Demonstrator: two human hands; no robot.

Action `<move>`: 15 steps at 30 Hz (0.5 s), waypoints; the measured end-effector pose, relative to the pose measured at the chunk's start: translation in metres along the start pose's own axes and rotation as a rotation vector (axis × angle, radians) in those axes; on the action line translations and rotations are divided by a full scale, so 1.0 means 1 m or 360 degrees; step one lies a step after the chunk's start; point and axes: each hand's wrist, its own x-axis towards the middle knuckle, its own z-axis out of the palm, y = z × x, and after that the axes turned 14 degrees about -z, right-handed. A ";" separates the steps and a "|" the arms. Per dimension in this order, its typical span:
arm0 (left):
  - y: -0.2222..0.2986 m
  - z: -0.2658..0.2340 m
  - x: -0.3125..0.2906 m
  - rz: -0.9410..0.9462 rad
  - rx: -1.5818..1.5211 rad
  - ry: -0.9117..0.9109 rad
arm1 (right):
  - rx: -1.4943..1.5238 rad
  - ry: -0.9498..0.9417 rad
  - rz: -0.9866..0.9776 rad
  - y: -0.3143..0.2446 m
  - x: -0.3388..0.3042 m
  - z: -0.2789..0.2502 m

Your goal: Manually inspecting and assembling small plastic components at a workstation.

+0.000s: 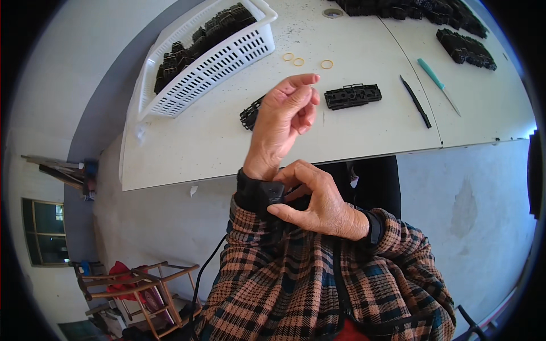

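Observation:
My left hand (287, 108) is raised over the table's near edge, loosely curled with the index finger stretched out and nothing visible in it. Around its wrist sits a black wristband (250, 192) with a boxy unit. My right hand (324, 204) pinches that unit between thumb and fingers; some fingertips are hidden behind it. A black plastic part (352, 96) lies on the table to the right of my left hand. Another black plastic part (248, 115) is partly covered by my left hand and wrist. My right wrist also wears a black band (375, 227).
A white perforated basket (213, 68) full of black parts stands at the left. Three yellow rings (326, 65) lie beyond my hands. To the right are a black pen-like tool (416, 102) and a teal-handled pointed tool (438, 82). More black parts (466, 48) are stacked at the far right.

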 end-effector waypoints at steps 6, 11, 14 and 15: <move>0.008 0.006 -0.021 0.0095 0.0271 0.0442 | 0.0965 0.0474 -0.0119 0.007 0.004 -0.024; -0.007 -0.004 -0.033 0.0058 0.0210 0.0370 | 0.1479 0.0822 0.0041 0.020 0.020 -0.053; -0.018 -0.005 -0.037 -0.0033 0.0229 0.0288 | 0.1592 0.0956 0.0117 0.027 0.022 -0.066; -0.022 -0.004 -0.038 -0.0055 0.0257 0.0230 | 0.1612 0.0967 0.0121 0.030 0.023 -0.069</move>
